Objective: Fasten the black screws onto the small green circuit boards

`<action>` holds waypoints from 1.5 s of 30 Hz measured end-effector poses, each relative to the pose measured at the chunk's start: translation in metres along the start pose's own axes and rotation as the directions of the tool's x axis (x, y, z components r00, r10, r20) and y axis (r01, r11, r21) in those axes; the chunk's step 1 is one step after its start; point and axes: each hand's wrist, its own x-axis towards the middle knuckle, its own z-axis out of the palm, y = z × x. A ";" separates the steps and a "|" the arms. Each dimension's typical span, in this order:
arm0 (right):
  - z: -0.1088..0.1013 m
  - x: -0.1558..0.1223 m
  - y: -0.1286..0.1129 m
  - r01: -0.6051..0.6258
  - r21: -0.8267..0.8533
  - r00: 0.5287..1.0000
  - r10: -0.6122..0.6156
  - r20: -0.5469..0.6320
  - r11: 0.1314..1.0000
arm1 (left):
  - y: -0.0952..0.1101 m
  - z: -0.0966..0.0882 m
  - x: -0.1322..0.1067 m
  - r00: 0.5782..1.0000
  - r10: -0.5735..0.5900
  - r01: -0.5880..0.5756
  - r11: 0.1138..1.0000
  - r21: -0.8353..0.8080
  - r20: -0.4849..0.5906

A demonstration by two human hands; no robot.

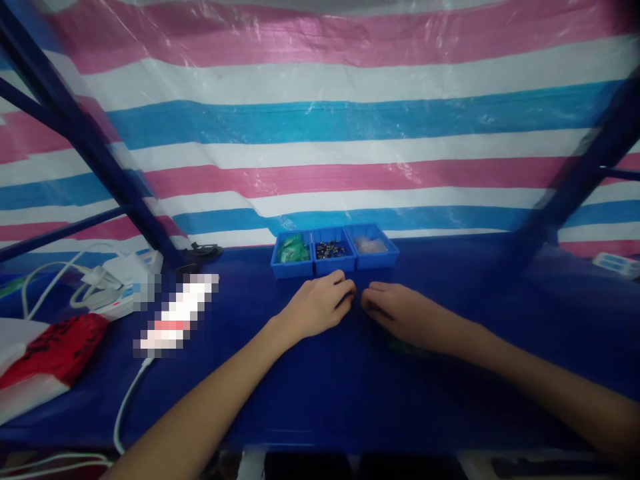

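My left hand (320, 303) rests on the blue tabletop (310, 387) with its fingers curled in toward the middle. My right hand (397, 310) lies just to its right, fingers bent and pressed together, fingertips nearly meeting those of the left. Whatever sits between the fingertips is too small to make out. Right behind both hands stand three small blue bins: one (293, 252) with green parts, one (333, 251) with dark parts, one (371, 247) with pale parts.
A white power strip with plugs (113, 283) and white cables (127, 400) lie at the left, beside a red and white bag (45, 357). Dark blue frame bars (90, 143) slant up on both sides. A striped tarp (340, 120) closes the back.
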 end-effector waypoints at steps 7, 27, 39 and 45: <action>0.009 0.005 -0.001 -0.005 0.013 0.997 0.006 -0.075 1.000 | -0.001 0.002 0.000 1.000 -0.028 0.028 0.999 0.018 -0.009; 0.000 0.013 0.002 -0.043 0.444 0.932 0.196 -0.306 0.895 | 0.011 -0.007 0.000 0.994 0.101 -0.107 0.976 -0.188 -0.040; -0.001 0.013 0.003 -0.019 0.482 0.934 0.188 -0.305 0.876 | 0.016 -0.012 -0.001 0.990 0.141 -0.143 0.945 -0.296 -0.028; -0.005 0.013 0.008 -0.002 0.347 0.920 0.138 -0.367 0.938 | 0.017 -0.013 -0.002 0.993 0.117 -0.118 0.961 -0.249 -0.022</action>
